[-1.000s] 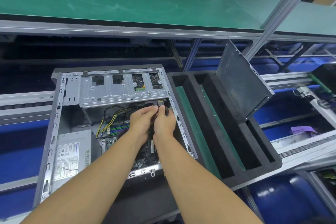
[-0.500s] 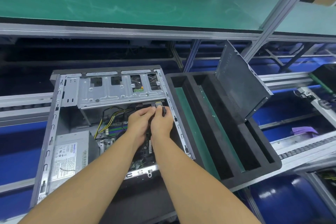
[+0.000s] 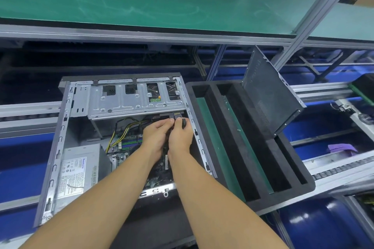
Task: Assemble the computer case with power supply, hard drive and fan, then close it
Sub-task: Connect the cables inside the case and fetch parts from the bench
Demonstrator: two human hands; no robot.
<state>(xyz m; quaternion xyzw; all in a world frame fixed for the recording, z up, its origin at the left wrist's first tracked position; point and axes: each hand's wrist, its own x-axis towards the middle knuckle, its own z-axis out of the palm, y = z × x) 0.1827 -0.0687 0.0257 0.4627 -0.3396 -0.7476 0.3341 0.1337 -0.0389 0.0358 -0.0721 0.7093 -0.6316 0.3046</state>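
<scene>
The computer case point(image 3: 62, 127) is bare sheet metal, dull grey. Its drive cage point(image 3: 131, 105) is stamped metal with a soft sheen. The power supply point(image 3: 81, 170) is matt grey metal under a printed paper label. The cables point(image 3: 125, 129) have smooth yellow and black plastic sheathing. The connector point(image 3: 183, 123), mostly hidden, looks like black plastic. The tray point(image 3: 303, 180) is matt black foam. The side panel point(image 3: 269, 95) is dark matt metal. The shelf point(image 3: 121, 2) carries a smooth, scuffed green mat.

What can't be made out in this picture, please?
All head view:
Whether the plug is seated: the right hand covers its socket.
What the left hand holds: hidden under it.
Power supply label text: too small.
Motherboard middle: behind both forearms.
</scene>
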